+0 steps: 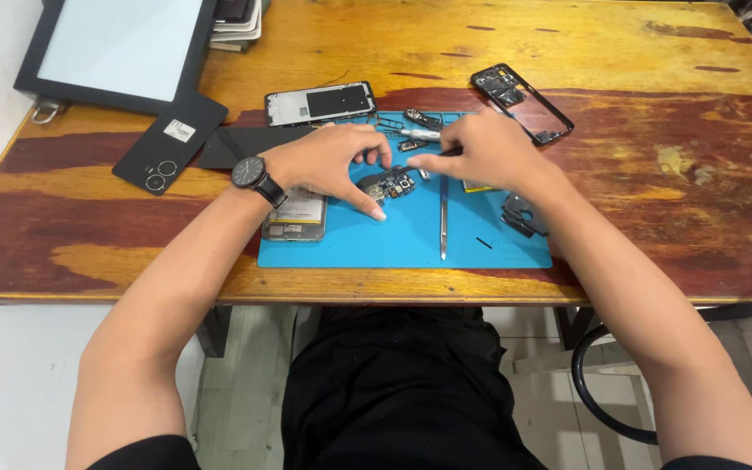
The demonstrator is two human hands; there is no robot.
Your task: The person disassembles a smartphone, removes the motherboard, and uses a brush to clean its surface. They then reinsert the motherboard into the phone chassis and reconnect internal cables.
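So mid-teardown here: the left hand [334, 165] is pinning a small circuit board [391, 184] down on the blue mat [393, 239], thumb and fingers spread around it. Right hand [480, 152] is pinched tight on a thin tool [451, 151], tip just beside the board. Looks like a part is being worked loose from it. Next move needs a steady, light touch, I'd guess. Metal spudger [444, 218] lies close by, phone frame [522, 103] further back

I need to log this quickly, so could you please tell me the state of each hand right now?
Left hand: fingers pressed on the small circuit board, steadying it.
Right hand: closed on a thin tool.
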